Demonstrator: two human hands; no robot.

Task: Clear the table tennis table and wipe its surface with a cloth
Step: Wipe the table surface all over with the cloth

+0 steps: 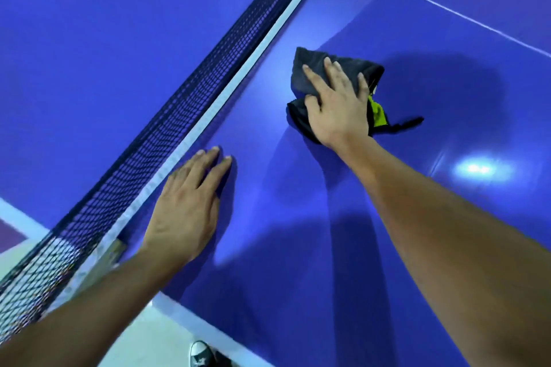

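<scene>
Dark cloth [356, 66] under flat right hand [338, 112] — left hand [185, 205] flat on blue table [298, 247]

Left grip [182, 205] flat, fingers straight; right grip [337, 101] flat, pressing down.

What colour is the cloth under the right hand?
The cloth is dark grey-black with a small yellow-green patch, best seen in the head view.

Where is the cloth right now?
Head view: the dark cloth lies on the blue table, right of the net, pressed under the right hand.
</scene>
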